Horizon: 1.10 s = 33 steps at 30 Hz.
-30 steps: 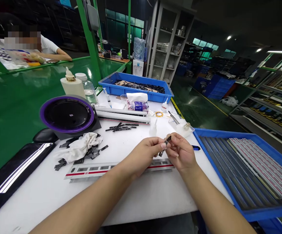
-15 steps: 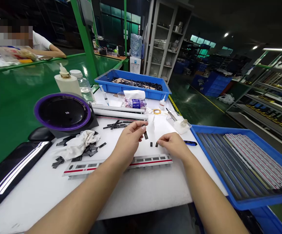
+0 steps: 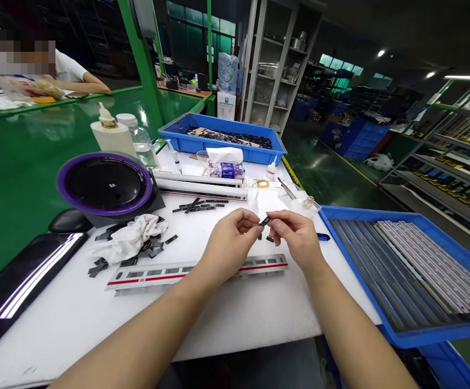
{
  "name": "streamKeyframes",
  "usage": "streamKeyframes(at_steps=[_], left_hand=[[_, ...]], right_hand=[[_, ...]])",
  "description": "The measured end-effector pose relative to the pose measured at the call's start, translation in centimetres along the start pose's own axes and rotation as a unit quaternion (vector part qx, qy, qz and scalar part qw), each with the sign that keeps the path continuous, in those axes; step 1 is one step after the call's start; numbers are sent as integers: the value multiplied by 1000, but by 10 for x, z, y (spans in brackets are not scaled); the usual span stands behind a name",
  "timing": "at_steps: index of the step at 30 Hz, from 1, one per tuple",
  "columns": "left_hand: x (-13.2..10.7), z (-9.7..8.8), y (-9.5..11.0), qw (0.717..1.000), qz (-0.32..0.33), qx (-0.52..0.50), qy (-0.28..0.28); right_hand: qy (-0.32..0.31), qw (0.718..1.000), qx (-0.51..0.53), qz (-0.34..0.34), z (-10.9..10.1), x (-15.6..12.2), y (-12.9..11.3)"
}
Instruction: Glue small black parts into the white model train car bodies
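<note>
Blk strip (image 3: 265,221), 1 pc; pinched at opp. ends by L. hand (image 3: 235,240) & R. hand (image 3: 295,235), prob. to steady so small a pc; held above tabletop (image 3: 259,319), nearer rt edge; striped shell (image 3: 157,276) toward front edge, prob. for easy reach.

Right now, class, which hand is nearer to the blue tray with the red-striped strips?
Right. The right hand is to the left of the blue tray, apart from it; the left hand is farther left, beyond the right hand.
</note>
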<state>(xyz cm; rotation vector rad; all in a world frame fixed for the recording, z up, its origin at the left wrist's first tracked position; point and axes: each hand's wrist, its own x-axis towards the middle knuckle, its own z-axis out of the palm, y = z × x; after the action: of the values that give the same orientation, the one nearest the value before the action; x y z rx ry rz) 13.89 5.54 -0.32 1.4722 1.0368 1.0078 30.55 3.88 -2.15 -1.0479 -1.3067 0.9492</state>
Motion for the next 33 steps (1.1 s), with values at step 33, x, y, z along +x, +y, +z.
streamKeyframes(at_steps=[33], left_hand=[[17,-57,-6,872,155,465,-3]], right_hand=[[6,979,100,178,-11,13,7]])
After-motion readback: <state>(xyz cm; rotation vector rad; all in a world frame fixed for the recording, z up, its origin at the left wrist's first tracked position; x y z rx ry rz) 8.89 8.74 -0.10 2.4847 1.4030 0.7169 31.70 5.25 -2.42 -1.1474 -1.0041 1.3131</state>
